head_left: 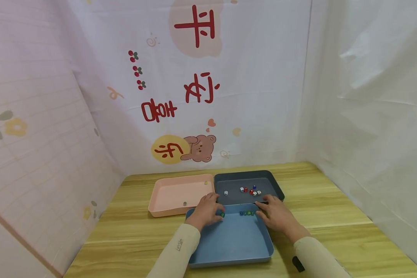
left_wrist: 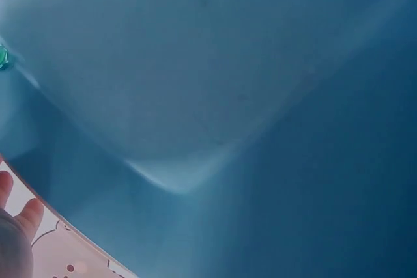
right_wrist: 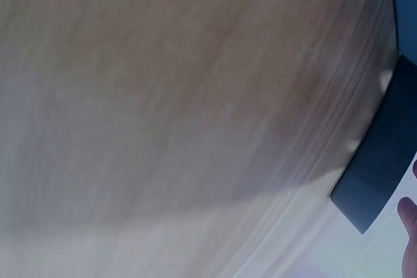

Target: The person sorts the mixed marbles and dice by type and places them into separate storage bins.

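Marble [head_left: 222, 214], green and round, with no long axis of its own: near the far wall of the blue tray [head_left: 233, 243], in the gap between thumb and forefinger of the left hand [head_left: 205, 211], the nearer of the two. Left fingers fairly wide, apart rather than curled; contact with the marble impossible to tell. To its right, a short row of marbles [head_left: 249, 213], long axis left to right along the same wall, right end just beside the thumb of the right hand [head_left: 277, 213]. Right fingers loosely spread, nothing visible in their grip. Beyond, dice [head_left: 251, 192] in the dark tray [head_left: 234, 199]; farther left, the pink tray [head_left: 173, 189], all on the desk [head_left: 333, 216].
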`<action>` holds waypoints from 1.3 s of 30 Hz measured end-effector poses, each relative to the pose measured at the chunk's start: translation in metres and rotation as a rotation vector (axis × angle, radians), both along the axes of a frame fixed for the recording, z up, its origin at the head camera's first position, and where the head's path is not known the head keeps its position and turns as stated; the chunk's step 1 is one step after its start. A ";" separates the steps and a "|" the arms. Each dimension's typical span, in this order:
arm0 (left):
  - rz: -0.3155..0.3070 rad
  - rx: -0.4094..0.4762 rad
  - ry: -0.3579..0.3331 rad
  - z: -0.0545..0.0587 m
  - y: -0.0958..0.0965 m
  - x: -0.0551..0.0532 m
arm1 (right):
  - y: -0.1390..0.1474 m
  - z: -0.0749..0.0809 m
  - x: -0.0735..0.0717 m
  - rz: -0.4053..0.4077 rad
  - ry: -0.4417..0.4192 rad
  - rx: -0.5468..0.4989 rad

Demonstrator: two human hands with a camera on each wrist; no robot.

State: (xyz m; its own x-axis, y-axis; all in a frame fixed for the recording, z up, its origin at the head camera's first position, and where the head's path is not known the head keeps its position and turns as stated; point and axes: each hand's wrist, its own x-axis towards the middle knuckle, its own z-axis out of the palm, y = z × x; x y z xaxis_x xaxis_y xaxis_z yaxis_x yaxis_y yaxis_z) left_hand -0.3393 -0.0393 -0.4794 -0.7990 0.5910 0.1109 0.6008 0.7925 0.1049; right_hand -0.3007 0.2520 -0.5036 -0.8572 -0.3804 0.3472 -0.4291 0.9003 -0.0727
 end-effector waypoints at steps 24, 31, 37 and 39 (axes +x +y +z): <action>-0.008 -0.078 0.096 -0.001 0.000 0.003 | -0.002 0.006 0.003 0.006 -0.018 0.010; -0.022 -0.002 0.071 -0.003 -0.002 0.000 | -0.002 0.006 0.004 0.001 -0.022 0.006; -0.021 0.169 0.013 0.006 -0.007 -0.006 | -0.003 0.005 0.003 0.001 -0.015 0.004; 0.003 0.254 -0.037 0.012 -0.011 -0.008 | -0.003 0.005 0.003 0.005 -0.012 -0.001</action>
State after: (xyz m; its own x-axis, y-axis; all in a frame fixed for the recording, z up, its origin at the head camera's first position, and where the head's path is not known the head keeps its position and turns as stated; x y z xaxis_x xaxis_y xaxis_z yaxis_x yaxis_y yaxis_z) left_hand -0.3475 -0.0503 -0.4671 -0.8067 0.5457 0.2267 0.5909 0.7394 0.3227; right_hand -0.2977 0.2488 -0.4987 -0.8596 -0.3841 0.3370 -0.4324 0.8982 -0.0793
